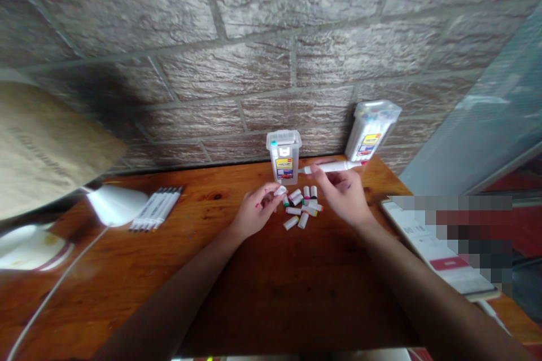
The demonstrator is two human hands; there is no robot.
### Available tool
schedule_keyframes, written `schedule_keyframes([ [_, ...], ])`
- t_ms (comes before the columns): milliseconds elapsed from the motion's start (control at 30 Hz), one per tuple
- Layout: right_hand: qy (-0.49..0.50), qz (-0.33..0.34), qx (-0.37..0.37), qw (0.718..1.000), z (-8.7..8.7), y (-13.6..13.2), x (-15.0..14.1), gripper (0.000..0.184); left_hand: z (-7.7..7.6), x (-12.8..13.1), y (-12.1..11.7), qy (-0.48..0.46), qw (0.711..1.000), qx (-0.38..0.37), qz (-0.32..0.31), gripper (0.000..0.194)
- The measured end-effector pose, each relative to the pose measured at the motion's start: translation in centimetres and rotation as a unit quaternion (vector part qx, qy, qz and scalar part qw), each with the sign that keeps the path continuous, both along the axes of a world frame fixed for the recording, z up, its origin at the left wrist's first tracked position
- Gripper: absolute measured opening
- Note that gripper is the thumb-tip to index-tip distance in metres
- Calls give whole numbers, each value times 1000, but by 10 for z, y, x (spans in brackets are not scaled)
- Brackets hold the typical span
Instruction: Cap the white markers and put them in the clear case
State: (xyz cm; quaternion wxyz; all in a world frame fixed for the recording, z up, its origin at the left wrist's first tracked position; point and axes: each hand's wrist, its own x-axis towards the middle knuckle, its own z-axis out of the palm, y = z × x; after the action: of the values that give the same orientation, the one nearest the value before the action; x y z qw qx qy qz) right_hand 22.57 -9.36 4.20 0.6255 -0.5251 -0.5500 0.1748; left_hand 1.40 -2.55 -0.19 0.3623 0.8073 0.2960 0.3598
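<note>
My right hand (342, 192) is closed around a white marker (334, 167), held level with its tip pointing left. My left hand (257, 210) pinches a white marker cap (280, 190) between thumb and fingers, a short way left of the marker's tip. Several loose marker caps (302, 208) lie on the wooden table (271, 287) just below and between the two hands. A clear plastic marker box (283, 155) stands upright right behind the caps.
A second, fuller marker box (371, 130) leans by the brick wall at the back right. A row of white markers (156, 208) lies at the left beside a white lamp (116, 203) and its cable. A printed sheet (436, 254) lies at the right edge.
</note>
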Motion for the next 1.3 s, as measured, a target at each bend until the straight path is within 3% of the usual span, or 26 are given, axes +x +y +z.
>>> schedule_keyframes([
  [200, -66, 86, 2, 994, 1, -9, -16, 17, 2, 1, -2, -9, 1000, 15, -3, 29],
  [500, -132, 130, 4, 983, -1, -9, -14, 12, 3, 0, 0, 0, 999, 44, 0, 29],
  [633, -162, 72, 34, 984, 5, -11, -11, 13, 1, 1, -1, -3, 1000, 23, -10, 28],
  [833, -67, -33, 41, 996, 9, -9, -1, 13, 3, 5, -10, -4, 999, 8, -38, 28],
  [1000, -72, 1, 29, 997, 8, -11, -9, 14, 4, 4, -7, -18, 999, -10, -35, 31],
  [1300, -115, 48, 53, 991, 5, -11, -12, 10, 3, 4, -6, -22, 998, 39, -44, 28],
])
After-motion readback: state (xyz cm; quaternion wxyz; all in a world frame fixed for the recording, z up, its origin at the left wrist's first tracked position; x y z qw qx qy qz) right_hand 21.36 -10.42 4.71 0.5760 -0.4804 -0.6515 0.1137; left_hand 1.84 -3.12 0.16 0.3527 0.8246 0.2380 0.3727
